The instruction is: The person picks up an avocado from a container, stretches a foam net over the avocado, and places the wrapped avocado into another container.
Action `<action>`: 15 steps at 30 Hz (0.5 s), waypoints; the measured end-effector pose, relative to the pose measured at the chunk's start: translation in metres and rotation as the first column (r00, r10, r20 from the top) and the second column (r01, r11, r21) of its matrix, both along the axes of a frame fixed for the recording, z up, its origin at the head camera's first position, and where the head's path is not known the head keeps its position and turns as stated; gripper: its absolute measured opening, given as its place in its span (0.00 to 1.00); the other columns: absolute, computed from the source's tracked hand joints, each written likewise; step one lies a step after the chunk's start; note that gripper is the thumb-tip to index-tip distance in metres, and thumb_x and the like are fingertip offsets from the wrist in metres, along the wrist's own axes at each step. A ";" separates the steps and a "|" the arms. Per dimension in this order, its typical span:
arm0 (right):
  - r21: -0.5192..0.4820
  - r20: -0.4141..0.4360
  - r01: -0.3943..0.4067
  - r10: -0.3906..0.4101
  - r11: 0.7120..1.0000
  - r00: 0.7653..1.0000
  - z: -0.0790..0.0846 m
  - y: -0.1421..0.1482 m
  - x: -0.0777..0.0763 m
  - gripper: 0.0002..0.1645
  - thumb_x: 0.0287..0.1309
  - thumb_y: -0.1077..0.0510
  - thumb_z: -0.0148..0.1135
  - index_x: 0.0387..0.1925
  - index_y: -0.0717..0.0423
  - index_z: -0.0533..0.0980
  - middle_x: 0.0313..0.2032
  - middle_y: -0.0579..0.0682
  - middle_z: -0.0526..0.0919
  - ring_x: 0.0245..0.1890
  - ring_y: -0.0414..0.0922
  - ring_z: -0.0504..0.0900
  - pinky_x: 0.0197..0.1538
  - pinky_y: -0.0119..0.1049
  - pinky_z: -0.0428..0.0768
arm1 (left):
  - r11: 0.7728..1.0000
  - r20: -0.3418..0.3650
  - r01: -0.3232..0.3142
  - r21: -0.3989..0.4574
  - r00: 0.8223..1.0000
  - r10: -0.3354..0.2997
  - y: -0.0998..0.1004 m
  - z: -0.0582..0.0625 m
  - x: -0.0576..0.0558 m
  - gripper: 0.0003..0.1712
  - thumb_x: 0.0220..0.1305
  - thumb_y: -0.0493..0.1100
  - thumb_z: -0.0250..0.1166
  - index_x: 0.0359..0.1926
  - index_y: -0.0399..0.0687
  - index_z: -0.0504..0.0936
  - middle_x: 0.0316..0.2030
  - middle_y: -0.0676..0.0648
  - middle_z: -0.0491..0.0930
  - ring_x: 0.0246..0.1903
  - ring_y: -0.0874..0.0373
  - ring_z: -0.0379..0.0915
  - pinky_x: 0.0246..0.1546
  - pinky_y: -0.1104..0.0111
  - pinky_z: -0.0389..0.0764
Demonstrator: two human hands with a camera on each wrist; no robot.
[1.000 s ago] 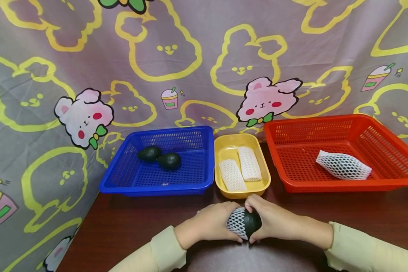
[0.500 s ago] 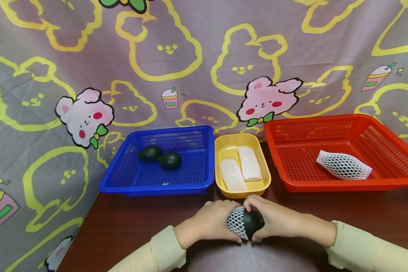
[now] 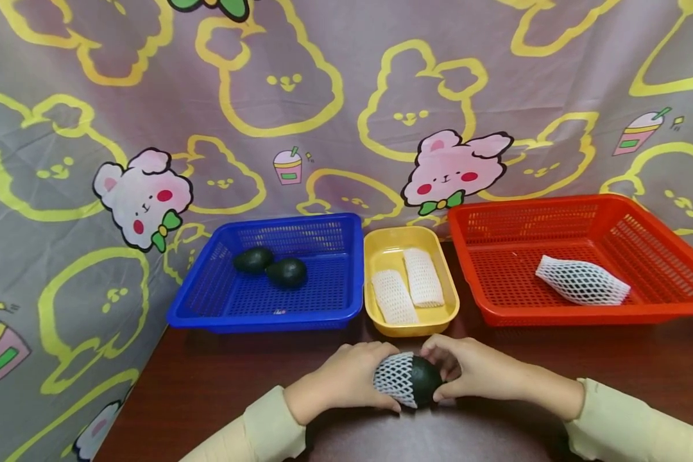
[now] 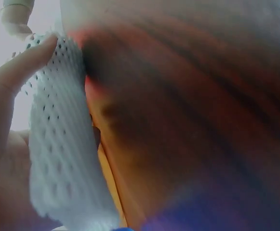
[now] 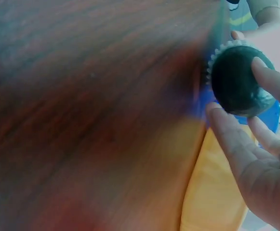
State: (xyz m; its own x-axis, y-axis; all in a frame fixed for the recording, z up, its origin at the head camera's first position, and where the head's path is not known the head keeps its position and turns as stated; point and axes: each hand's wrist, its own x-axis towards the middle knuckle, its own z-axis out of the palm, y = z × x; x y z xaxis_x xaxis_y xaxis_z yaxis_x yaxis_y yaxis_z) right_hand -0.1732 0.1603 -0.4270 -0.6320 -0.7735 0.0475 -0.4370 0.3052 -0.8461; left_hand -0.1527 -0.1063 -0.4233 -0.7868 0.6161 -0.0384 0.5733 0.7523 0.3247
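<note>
1. From my end, a cloth printed with yellow outlined bears and pink animal heads [image 3: 346, 38] hangs behind a dark reddish-brown table [image 3: 179, 398].
2. Ahead of me, well in from the table's left edge and in front of its back edge, is an avocado [image 3: 426, 380] half covered by a net sleeve [image 3: 395, 378], its dark end bare.
3. My left hand [image 3: 352, 378] grips the net sleeve, fingers and thumb curled round it.
4. My right hand [image 3: 473, 372] is at the bare end, thumb touching it, fingers spread around it; I cannot tell whether they press.
5. Along the back edge stand a blue basket [image 3: 265, 323] at the left corner, holding two avocados [image 3: 287, 273]; a yellow tray [image 3: 412, 330] with two flat nets [image 3: 424, 279]; and, toward the right corner, a red basket [image 3: 554, 314] holding one netted fruit [image 3: 583, 281].
</note>
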 end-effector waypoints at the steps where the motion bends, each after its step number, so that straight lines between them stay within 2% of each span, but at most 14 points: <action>1: -0.008 0.003 0.008 -0.008 1.000 1.000 -0.001 0.000 0.000 0.30 0.50 0.58 0.82 0.51 0.57 0.73 0.40 0.44 0.83 0.36 0.37 0.81 0.38 0.34 0.85 | 1.000 -0.002 0.004 0.006 1.000 -0.004 0.000 -0.001 0.000 0.42 0.45 0.66 0.81 0.59 0.56 0.79 0.48 0.60 0.83 0.44 0.67 0.77 0.44 0.64 0.76; 9: -0.084 0.044 0.070 -0.067 0.994 0.997 -0.004 -0.003 0.003 0.26 0.46 0.62 0.83 0.44 0.57 0.75 0.39 0.47 0.85 0.37 0.38 0.83 0.40 0.34 0.85 | 0.999 -0.028 0.026 0.034 0.999 -0.025 0.006 -0.002 0.000 0.42 0.44 0.65 0.83 0.58 0.55 0.79 0.47 0.60 0.82 0.44 0.69 0.77 0.43 0.67 0.77; 15: -0.107 0.050 0.109 -0.104 0.988 0.993 -0.007 -0.006 0.004 0.27 0.44 0.64 0.83 0.44 0.59 0.75 0.40 0.49 0.85 0.38 0.38 0.84 0.41 0.34 0.85 | 0.998 -0.036 0.045 0.041 0.998 -0.044 0.011 -0.002 -0.003 0.45 0.43 0.66 0.83 0.59 0.53 0.77 0.47 0.58 0.80 0.44 0.68 0.76 0.43 0.67 0.77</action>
State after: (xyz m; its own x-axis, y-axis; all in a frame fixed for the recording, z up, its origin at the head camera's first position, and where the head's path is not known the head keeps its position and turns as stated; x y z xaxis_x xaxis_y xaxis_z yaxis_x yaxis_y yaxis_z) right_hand -0.1691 0.1539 -0.4336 -0.7137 -0.6934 0.0987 -0.3689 0.2524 -0.8946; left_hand -0.1557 -0.0955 -0.4255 -0.7588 0.6512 0.0151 0.6177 0.7120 0.3341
